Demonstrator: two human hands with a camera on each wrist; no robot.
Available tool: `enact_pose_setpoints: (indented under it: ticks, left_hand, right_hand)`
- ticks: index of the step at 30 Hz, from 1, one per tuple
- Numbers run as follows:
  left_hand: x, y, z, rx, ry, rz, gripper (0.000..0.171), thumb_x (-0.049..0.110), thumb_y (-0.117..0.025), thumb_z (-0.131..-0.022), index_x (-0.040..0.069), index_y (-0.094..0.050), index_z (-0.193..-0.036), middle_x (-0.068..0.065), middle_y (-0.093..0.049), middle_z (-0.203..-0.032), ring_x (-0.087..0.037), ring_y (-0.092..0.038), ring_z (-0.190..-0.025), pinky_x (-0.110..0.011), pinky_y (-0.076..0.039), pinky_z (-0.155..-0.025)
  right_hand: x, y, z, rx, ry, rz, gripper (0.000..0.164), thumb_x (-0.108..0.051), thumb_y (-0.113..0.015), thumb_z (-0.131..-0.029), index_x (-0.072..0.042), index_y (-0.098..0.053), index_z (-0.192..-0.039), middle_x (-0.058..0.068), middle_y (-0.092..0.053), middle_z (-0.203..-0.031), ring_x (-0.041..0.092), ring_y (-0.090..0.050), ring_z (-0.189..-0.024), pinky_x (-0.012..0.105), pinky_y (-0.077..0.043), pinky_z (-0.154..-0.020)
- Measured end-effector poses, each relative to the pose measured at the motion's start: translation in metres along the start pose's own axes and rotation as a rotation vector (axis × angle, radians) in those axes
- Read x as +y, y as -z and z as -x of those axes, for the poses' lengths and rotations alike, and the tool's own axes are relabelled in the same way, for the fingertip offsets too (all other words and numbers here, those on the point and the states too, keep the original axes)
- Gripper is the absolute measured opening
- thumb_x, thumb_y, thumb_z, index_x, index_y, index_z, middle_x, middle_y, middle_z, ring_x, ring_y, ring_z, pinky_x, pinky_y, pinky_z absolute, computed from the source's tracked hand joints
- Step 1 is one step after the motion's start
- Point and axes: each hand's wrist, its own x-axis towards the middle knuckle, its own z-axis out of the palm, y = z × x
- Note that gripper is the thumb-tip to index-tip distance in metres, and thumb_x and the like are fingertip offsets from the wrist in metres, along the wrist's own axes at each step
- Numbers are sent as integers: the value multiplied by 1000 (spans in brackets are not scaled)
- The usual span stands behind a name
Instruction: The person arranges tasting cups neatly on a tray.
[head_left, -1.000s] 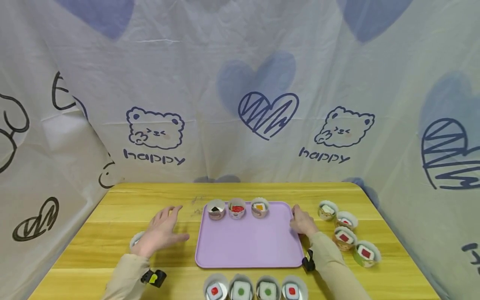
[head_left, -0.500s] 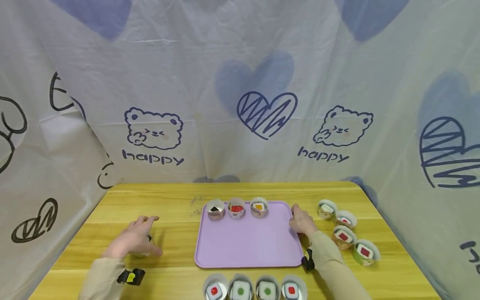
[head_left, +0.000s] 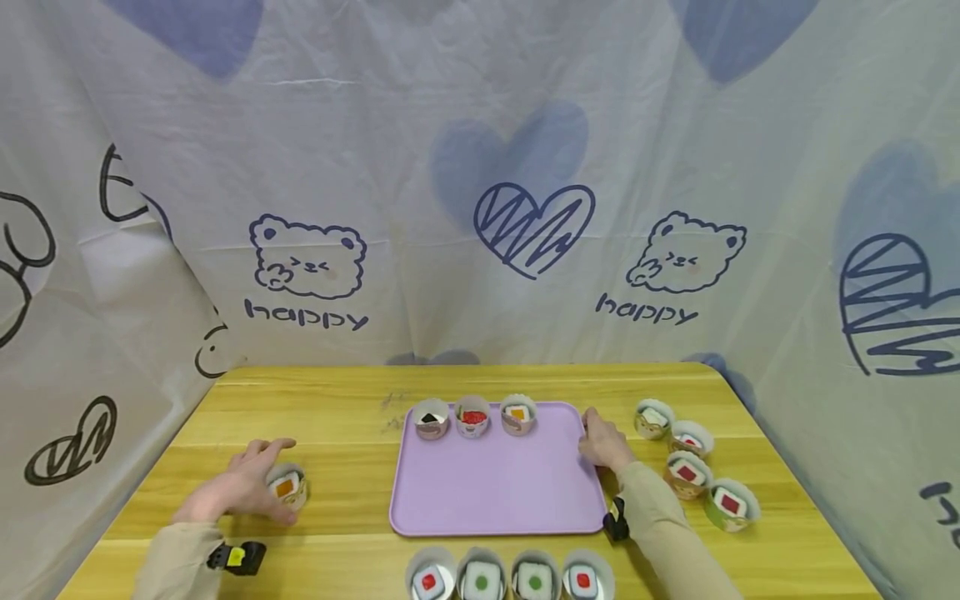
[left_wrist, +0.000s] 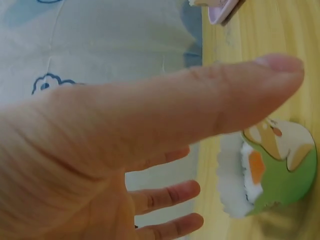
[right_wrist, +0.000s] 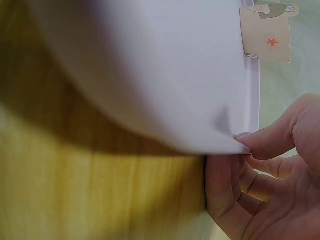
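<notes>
My left hand (head_left: 240, 486) is spread beside a paper cup (head_left: 291, 487) at the left of the table. That cup has a green side with an animal print and holds a white block with an orange top; in the left wrist view the green cup (left_wrist: 287, 167) stands apart from the fingers, just past the thumb. With thumb and fingers my right hand (head_left: 603, 442) pinches the right rim of a lilac tray (head_left: 498, 492); the right wrist view shows the thumb on top of the tray edge (right_wrist: 200, 142) and fingers underneath.
Along the tray's back edge stand three paper cups, the middle one (head_left: 473, 417) with a red filling. Several cups (head_left: 688, 475) cluster right of my right arm. A row of several cups (head_left: 482, 579) lines the table's front. A printed cloth (head_left: 420, 167) hangs behind.
My left hand has moved left and down, away from the tray, uncovering the orange-topped cup beside it. The right hand keeps its pinch on the tray rim.
</notes>
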Motion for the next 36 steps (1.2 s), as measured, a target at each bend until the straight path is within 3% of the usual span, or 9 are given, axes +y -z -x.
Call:
enact_pose_setpoints:
  ticks: [13, 19, 26, 36]
  left_hand:
    - [-25, -9, -4, 11, -67, 76, 97, 18, -94, -65, -2, -39, -143, -34, -44, -130, -52, -45, -116, -68, -48, -89]
    - [-38, -16, -7, 23, -109, 124, 96, 17, -94, -64, -3, -40, -141, -33, -45, -131, -47, -46, -116, -63, -48, -91]
    - [-43, -22, -9, 66, -177, 149, 90, 16, -95, -62, -5, -45, -134, -20, -57, -123, -34, -55, -110, -42, -50, -88]
    - [-46, -27, -13, 86, -164, 178, 83, 14, -93, -65, -5, -47, -132, -18, -60, -121, -26, -58, -105, -30, -50, -82]
  right_hand:
    - [0, 0, 1, 0, 6, -6, 24, -6, -53, -94, 2, -48, -116, 21, -63, -100, 33, -59, -86, 49, -52, -77]
    - [0, 0, 1, 0, 0, -8, 24, -6, -53, -94, 2, -48, -116, 21, -63, -100, 34, -59, -87, 49, -52, -77]
    - [-1, 1, 1, 3, 4, -10, 25, -6, -53, -94, 2, -48, -116, 21, -63, -101, 33, -59, -87, 50, -52, -79]
    - [1, 0, 1, 4, 11, -7, 26, -6, -54, -93, 3, -49, -118, 22, -64, -102, 33, -60, -87, 49, -54, -79]
